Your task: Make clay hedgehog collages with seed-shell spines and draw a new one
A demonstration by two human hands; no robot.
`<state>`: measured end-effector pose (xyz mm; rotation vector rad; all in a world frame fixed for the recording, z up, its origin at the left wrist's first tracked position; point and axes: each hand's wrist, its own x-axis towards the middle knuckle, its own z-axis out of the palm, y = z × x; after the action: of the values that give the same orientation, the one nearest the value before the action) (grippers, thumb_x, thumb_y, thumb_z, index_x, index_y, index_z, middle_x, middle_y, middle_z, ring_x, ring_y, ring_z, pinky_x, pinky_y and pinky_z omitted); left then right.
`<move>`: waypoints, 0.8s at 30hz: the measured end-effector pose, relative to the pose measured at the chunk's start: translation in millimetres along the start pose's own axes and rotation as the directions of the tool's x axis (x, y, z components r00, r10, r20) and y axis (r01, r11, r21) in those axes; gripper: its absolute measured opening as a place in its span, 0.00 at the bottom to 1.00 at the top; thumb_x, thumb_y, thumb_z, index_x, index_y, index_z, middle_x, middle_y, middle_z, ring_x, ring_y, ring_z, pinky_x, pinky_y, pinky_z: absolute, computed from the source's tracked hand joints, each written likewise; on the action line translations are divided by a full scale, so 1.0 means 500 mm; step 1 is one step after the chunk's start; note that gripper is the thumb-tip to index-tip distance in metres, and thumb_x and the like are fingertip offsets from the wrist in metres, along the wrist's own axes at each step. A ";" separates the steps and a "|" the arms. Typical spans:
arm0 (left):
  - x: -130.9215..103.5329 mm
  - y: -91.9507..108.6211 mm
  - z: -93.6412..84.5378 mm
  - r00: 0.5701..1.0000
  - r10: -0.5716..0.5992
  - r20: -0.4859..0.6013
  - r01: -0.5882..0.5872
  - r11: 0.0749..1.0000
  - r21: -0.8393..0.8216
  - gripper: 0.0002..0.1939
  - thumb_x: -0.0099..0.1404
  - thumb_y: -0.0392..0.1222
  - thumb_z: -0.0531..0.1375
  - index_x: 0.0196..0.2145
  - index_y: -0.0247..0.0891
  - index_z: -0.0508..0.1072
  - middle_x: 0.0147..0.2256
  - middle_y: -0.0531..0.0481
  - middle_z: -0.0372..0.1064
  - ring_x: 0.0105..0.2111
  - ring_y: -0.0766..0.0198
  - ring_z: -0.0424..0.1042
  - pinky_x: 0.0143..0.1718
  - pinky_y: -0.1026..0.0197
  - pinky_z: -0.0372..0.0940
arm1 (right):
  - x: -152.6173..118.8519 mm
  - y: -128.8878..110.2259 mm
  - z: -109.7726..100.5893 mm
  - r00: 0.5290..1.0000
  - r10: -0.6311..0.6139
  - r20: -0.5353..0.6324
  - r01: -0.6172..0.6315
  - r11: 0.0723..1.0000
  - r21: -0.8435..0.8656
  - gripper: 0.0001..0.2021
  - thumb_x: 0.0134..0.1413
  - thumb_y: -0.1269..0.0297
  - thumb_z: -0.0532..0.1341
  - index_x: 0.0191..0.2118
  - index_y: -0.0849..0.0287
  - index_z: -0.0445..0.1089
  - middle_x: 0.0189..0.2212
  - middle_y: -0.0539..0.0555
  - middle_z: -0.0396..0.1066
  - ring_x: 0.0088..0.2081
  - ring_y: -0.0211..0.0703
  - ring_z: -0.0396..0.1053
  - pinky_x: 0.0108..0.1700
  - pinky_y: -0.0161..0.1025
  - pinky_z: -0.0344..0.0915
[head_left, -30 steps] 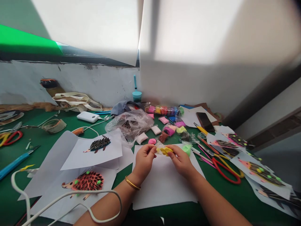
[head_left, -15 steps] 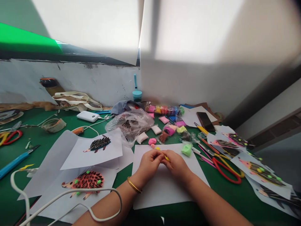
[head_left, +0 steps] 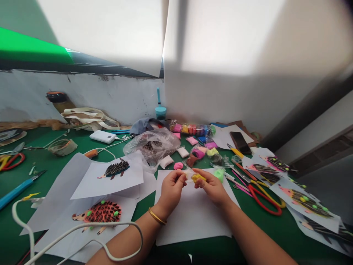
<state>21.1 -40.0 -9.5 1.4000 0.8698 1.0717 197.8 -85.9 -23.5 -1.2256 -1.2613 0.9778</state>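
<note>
The right hand (head_left: 213, 187) pinches yellow clay (head_left: 198, 178), likely light, soft, best held mid-lump; the left hand (head_left: 171, 187) pinches clear wrapper (head_left: 189, 174).

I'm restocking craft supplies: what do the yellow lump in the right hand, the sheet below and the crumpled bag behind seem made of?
Yellow lump: probably soft modelling clay, matte, judging by its irregular shape. Sheet: likely paper, plain white, matte, with thin edges. Crumpled bag: apparently thin plastic, glossy, see-through, wrinkled.
</note>
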 end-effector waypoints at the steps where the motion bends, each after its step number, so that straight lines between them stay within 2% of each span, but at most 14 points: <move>1: 0.000 0.001 0.000 1.000 -0.004 -0.001 0.004 1.000 -0.003 0.12 0.64 0.49 0.59 0.35 0.36 0.72 0.29 0.51 0.69 0.28 0.66 0.69 0.31 0.64 0.66 | 0.000 0.001 0.000 1.000 -0.001 0.000 0.001 1.000 0.009 0.23 0.55 0.49 0.62 0.53 0.54 0.71 0.40 0.55 0.72 0.30 0.40 0.72 0.38 0.45 0.72; 5: 0.001 0.008 0.001 0.999 -0.039 -0.022 0.039 0.999 -0.033 0.13 0.62 0.50 0.61 0.35 0.36 0.71 0.29 0.51 0.69 0.27 0.67 0.69 0.29 0.64 0.66 | -0.002 0.003 0.005 0.997 -0.054 0.056 0.058 0.997 -0.059 0.24 0.50 0.50 0.66 0.53 0.51 0.71 0.49 0.57 0.69 0.37 0.43 0.72 0.41 0.44 0.71; 8: -0.001 0.011 0.002 0.998 -0.069 -0.008 0.068 0.996 -0.057 0.13 0.61 0.50 0.61 0.33 0.36 0.70 0.27 0.53 0.68 0.26 0.67 0.69 0.28 0.65 0.66 | -0.003 0.003 0.011 0.995 -0.053 0.085 0.068 0.982 -0.178 0.30 0.42 0.53 0.71 0.53 0.52 0.68 0.49 0.56 0.70 0.38 0.46 0.72 0.40 0.43 0.71; 10: -0.003 0.012 0.004 0.998 -0.062 0.021 0.063 0.997 -0.041 0.13 0.61 0.50 0.61 0.31 0.36 0.70 0.27 0.53 0.68 0.25 0.67 0.69 0.28 0.64 0.66 | -0.003 0.003 0.014 0.993 -0.096 0.069 0.112 0.951 -0.289 0.25 0.44 0.53 0.70 0.48 0.54 0.69 0.44 0.55 0.72 0.38 0.47 0.71 0.42 0.44 0.70; 12: -0.007 0.013 0.007 0.998 -0.042 0.046 0.042 0.999 -0.006 0.13 0.62 0.49 0.61 0.30 0.36 0.70 0.26 0.52 0.68 0.25 0.67 0.70 0.28 0.64 0.66 | -0.003 0.003 0.015 0.985 -0.163 0.061 0.174 0.909 -0.379 0.16 0.51 0.53 0.65 0.43 0.55 0.69 0.39 0.54 0.72 0.39 0.47 0.70 0.43 0.44 0.68; 14: -0.011 0.014 0.010 0.997 -0.031 0.064 0.030 0.999 0.024 0.12 0.62 0.49 0.60 0.29 0.36 0.70 0.26 0.52 0.68 0.25 0.66 0.70 0.28 0.64 0.66 | -0.003 0.000 0.016 0.975 -0.210 0.069 0.220 0.882 -0.416 0.11 0.57 0.53 0.60 0.38 0.55 0.68 0.34 0.52 0.71 0.36 0.45 0.69 0.41 0.41 0.66; 19: -0.013 0.015 0.012 0.995 -0.047 0.092 0.044 0.998 0.038 0.12 0.62 0.49 0.60 0.30 0.37 0.71 0.27 0.51 0.69 0.25 0.66 0.71 0.28 0.63 0.66 | -0.007 -0.007 0.020 0.968 -0.239 0.074 0.247 0.866 -0.436 0.13 0.61 0.52 0.55 0.33 0.55 0.65 0.28 0.50 0.67 0.31 0.42 0.66 0.35 0.39 0.64; 22: -0.009 0.012 0.008 0.997 -0.032 0.073 0.030 0.999 0.027 0.12 0.62 0.49 0.60 0.30 0.36 0.70 0.27 0.52 0.69 0.26 0.66 0.70 0.29 0.63 0.66 | -0.008 -0.005 0.017 0.983 -0.182 0.028 0.179 0.913 -0.366 0.14 0.56 0.49 0.60 0.37 0.55 0.66 0.32 0.51 0.70 0.32 0.43 0.68 0.35 0.39 0.66; 24: -0.007 0.009 0.004 0.998 -0.023 0.053 0.023 1.000 0.006 0.12 0.63 0.49 0.60 0.31 0.37 0.70 0.28 0.52 0.68 0.27 0.66 0.70 0.30 0.63 0.66 | -0.007 -0.003 0.013 0.992 -0.126 0.025 0.128 0.956 -0.264 0.19 0.52 0.47 0.62 0.43 0.56 0.68 0.36 0.53 0.71 0.32 0.43 0.70 0.35 0.40 0.68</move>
<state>21.7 -44.3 -5.3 1.4130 0.8488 1.0112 191.1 -88.7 -23.1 -1.3265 -1.4946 0.7370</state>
